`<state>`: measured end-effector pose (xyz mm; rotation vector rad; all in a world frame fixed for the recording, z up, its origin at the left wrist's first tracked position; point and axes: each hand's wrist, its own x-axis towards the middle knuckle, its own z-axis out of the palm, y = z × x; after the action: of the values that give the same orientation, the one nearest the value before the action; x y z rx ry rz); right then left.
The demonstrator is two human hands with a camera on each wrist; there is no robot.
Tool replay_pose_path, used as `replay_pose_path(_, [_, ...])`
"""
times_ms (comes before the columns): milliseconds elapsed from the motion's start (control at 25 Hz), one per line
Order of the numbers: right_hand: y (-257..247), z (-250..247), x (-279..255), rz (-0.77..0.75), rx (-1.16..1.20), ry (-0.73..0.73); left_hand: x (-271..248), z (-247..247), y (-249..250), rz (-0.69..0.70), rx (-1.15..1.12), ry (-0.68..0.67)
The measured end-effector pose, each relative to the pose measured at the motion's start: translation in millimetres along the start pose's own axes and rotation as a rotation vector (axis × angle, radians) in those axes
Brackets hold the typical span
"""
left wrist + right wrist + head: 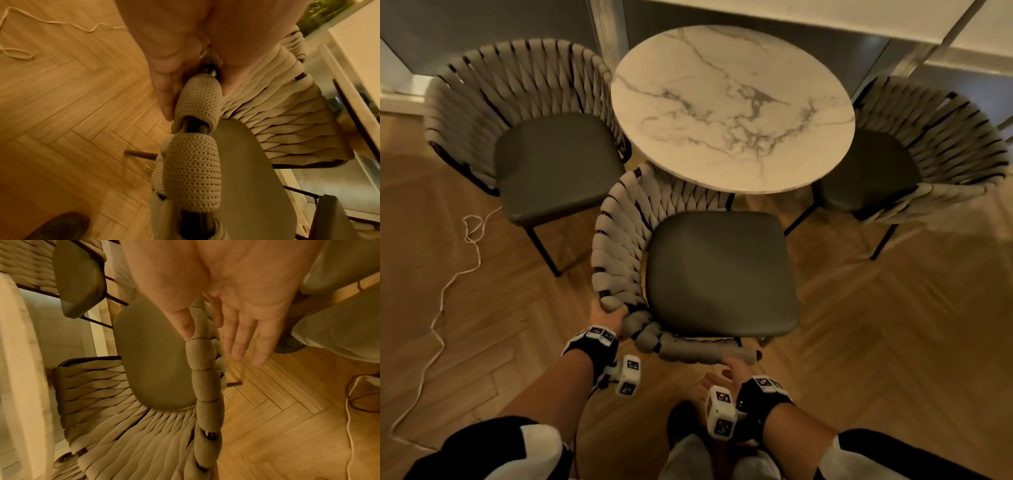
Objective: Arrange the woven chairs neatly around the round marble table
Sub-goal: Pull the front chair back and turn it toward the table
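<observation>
On the wood floor [482, 308], left hand [607, 317] grips the near chair's [719, 274] woven rim.

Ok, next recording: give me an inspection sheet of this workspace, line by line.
Surface: round marble table, top bare.
Job's things: near chair turned side-on, backrest partly under the table; left chair and right chair at the table's sides.
Clutter: nothing seen.
Grips: left hand holds the near chair's woven rim; right hand open, at the rim.
Cables: pale cord loose on the floor.
Surroundings: herringbone wood floor.
</observation>
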<state>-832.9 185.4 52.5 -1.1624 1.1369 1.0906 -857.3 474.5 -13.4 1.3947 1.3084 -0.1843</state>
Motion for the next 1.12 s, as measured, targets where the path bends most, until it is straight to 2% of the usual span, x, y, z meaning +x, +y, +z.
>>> replay_pose_path(80, [6.9, -2.6, -2.5, 0.046, 0.014, -0.044, -1.8, -1.5, -1.5, -0.027, -0.001, 0.013])
replay_pose_path(200, [17.7, -10.8, -8.1, 0.137, 0.059, -0.118, 2.1, 10.3, -35.8, -0.039, -0.046, 0.04])
replay_pose_path(280, [25.5, -19.0, -10.2, 0.17, 0.053, -0.137, -15.1, 27.6, -66.0, -0.048, -0.076, 0.043])
replay_pose_path(360, [36.1, -27.3, -5.7, 0.215, 0.012, -0.124, -59.2, 47.0, -84.6, -0.104, -0.076, 0.01])
replay_pose_path(440, [45.8, -38.8, 4.8, 0.205, -0.006, -0.083, -119.3, 68.2, -88.2, -0.209, -0.127, -0.075])
replay_pose_path(560, [53.8, -70.4, 29.7, 0.077, 0.018, 0.075, -177.7, 96.2, -96.4, -0.406, -0.226, -0.292])
replay_pose_path(640, [51.0, -95.8, 29.3, 0.034, -0.007, 0.143, -194.2, 94.7, -93.6, -0.536, -0.139, -0.409])
replay_pose_path(680, [49.0, -107.4, 29.3, 0.049, 0.001, 0.15, -189.7, 91.2, -91.9, -0.556, -0.042, -0.439])
replay_pose_path(720, [48.5, -112.6, 26.2, 0.054, 0.011, 0.176, -179.7, 82.1, -89.3, -0.542, 0.063, -0.418])
replay_pose_path(800, [45.7, -118.8, 25.0, 0.078, 0.033, 0.207, -141.0, 68.6, -81.1, -0.431, 0.247, -0.293])
replay_pose_path(920, [48.7, -123.7, 35.2, 0.104, 0.105, 0.179, -77.5, 63.1, -45.1, -0.255, 0.285, -0.039])
replay_pose_path(1040, [49.6, -133.1, 42.9, 0.176, 0.177, 0.169, -43.1, 68.0, 14.9, -0.066, 0.276, -0.002])
replay_pose_path(1120, [46.8, -131.8, 37.4, 0.216, 0.189, 0.14, -31.7, 72.6, 39.5, 0.008, 0.264, -0.002])
